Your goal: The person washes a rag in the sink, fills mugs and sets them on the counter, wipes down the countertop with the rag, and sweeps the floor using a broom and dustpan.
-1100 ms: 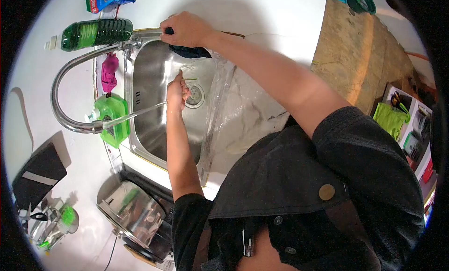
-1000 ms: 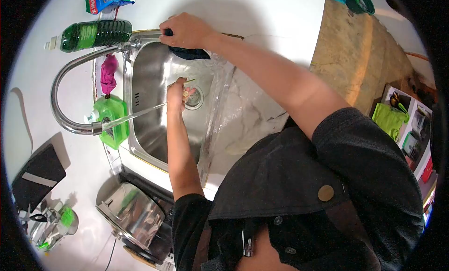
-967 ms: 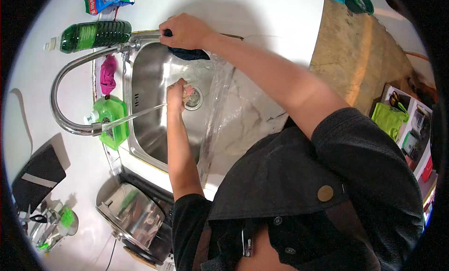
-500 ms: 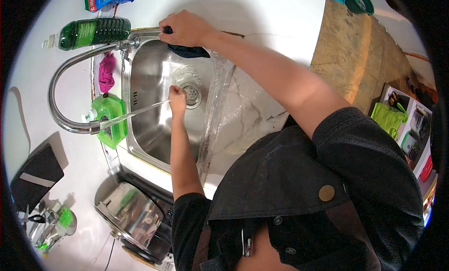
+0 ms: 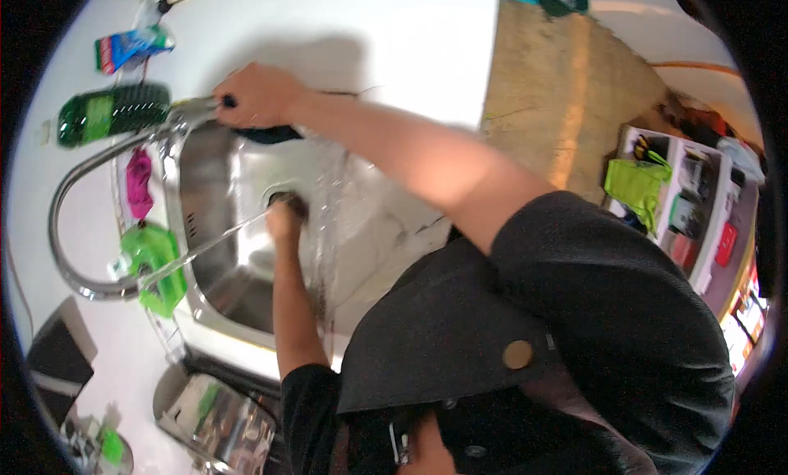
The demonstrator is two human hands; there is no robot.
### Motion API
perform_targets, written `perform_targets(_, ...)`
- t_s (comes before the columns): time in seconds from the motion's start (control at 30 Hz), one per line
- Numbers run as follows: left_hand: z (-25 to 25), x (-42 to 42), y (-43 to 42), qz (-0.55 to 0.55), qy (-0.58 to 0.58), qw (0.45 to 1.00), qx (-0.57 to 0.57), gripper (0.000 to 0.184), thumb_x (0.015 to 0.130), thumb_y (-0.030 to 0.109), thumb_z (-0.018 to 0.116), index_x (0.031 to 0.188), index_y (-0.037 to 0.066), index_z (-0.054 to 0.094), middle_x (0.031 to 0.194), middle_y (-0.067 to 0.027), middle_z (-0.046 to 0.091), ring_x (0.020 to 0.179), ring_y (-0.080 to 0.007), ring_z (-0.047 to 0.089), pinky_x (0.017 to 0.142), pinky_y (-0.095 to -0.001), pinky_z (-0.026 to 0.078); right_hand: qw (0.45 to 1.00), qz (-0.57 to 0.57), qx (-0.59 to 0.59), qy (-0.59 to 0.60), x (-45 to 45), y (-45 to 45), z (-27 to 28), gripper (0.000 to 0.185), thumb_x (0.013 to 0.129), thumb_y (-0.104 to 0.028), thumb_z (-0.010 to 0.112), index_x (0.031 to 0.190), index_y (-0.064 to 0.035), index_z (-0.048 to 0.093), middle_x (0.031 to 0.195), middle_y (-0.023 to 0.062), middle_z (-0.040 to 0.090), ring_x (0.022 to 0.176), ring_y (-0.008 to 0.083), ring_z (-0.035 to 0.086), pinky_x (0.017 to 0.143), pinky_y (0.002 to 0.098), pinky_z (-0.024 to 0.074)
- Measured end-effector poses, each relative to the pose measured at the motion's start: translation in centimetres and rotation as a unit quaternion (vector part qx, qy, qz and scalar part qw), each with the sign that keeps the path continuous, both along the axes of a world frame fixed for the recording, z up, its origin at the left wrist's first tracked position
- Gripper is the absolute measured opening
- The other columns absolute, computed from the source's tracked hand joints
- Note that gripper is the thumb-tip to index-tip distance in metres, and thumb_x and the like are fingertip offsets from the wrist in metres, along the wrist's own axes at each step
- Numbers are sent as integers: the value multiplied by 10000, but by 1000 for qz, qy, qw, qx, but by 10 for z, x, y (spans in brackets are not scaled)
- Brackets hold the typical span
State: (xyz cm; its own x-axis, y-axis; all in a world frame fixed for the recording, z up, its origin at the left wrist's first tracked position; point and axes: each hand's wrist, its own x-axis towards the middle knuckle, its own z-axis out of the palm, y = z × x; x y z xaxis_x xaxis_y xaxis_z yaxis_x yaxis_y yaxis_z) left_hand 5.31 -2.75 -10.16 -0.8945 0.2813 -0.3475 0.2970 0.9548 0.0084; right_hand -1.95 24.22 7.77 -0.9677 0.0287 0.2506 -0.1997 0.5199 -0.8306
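Note:
My right hand [image 5: 258, 96] is closed around a dark cloth [image 5: 269, 134] at the sink's far rim, close to the tap's base. Part of the cloth pokes out between the fingers and part hangs over the basin. Down in the steel sink [image 5: 215, 204], my left hand [image 5: 284, 219] is over the drain [image 5: 277, 198] with its fingers curled. Something dark shows beside those fingers, too blurred to name. A thin stream of water runs from the curved tap [image 5: 61, 175] onto the left hand.
Left of the sink are a green bottle [image 5: 115, 114], a pink cloth [image 5: 139, 184] and a light-green soap container [image 5: 160, 270]. A blue packet [image 5: 135, 48] lies beyond. Steel dishware [image 5: 217, 417] stands nearby. Shelves [image 5: 669, 204] are at the right.
The camera view has turned, so the sink and bottles appear further left and lower. My left hand has shifted over the drain. The right hand keeps its grip at the rim.

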Motion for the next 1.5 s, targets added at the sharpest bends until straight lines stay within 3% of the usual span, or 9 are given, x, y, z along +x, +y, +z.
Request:
perform_targets(0.13, 25, 5, 13, -86, 18, 995, -51, 187, 787, 222, 538, 789, 62, 637, 798, -164, 638, 715, -312, 635, 606, -420, 501, 999, -10, -42, -14, 2, -4, 2, 255, 676, -322, 578, 746, -87, 647, 759, 159, 631, 727, 354, 608, 693, 443, 490)
perform_targets(0.23, -6, -4, -20, -228, 135, 957, 117, 203, 806, 249, 541, 822, 73, 641, 785, -134, 633, 688, -309, 618, 610, -426, 495, 998, -31, -56, -2, 2, -9, 1, 227, 642, -288, 579, 748, -104, 659, 754, 147, 634, 715, 356, 608, 669, 449, 495)
perform_targets(0.27, -32, -6, -34, -91, 97, 988, 84, 213, 814, 261, 550, 823, 73, 650, 809, -129, 641, 686, -314, 617, 601, -418, 493, 998, -34, -54, -4, -4, -11, -7, 225, 628, -282, 584, 748, -108, 661, 758, 136, 636, 724, 350, 609, 667, 447, 497)
perform_targets(0.53, -21, -32, -50, -31, -1, 972, 235, 249, 744, 212, 603, 685, -29, 577, 626, -153, 600, 553, -286, 573, 511, -374, 444, 997, -71, 3, 12, -7, -16, -8, 179, 609, -250, 586, 674, -94, 646, 739, 135, 620, 752, 335, 608, 666, 446, 494)
perform_targets(0.67, -3, -50, -32, 121, -238, 815, 515, 111, 745, 46, 501, 671, 74, 423, 514, -34, 437, 438, -101, 368, 416, -253, 298, 997, -74, -20, -16, 2, -9, 1, 182, 592, -256, 594, 672, -102, 648, 722, 132, 616, 738, 336, 605, 657, 444, 493)
perform_targets(0.9, 99, -26, 13, 329, -298, 710, 546, 334, 813, 145, 540, 1147, 134, 533, 666, 71, 465, 543, -9, 396, 477, -151, 330, 992, -37, -121, -21, 11, -4, 11, 198, 590, -241, 605, 714, -99, 665, 704, 152, 630, 658, 322, 618, 616, 429, 490)
perform_targets(1.0, 127, -18, 16, 414, -246, 669, 566, 215, 873, 168, 551, 1044, 58, 621, 749, 72, 529, 603, -16, 437, 513, -150, 360, 992, 2, -127, -29, 5, -8, -1, 238, 602, -280, 624, 728, -81, 662, 719, 156, 636, 682, 301, 626, 629, 425, 485)
perform_targets(1.3, 262, 32, 3, 262, -30, 900, 348, 415, 850, 403, 613, 598, 77, 558, 533, 80, 397, 501, -39, 319, 469, -226, 243, 994, -13, -12, 112, -8, -8, -11, 212, 729, -291, 629, 778, -87, 658, 708, 137, 625, 626, 282, 596, 611, 344, 483)
perform_targets(1.5, 328, 54, -12, 364, 145, 837, 382, 554, 825, 562, 542, 506, 131, 403, 503, 65, 313, 495, -77, 276, 470, -257, 228, 998, -10, -14, 63, -2, -5, -1, 205, 754, -278, 610, 778, -79, 654, 676, 121, 617, 600, 237, 585, 590, 324, 472)
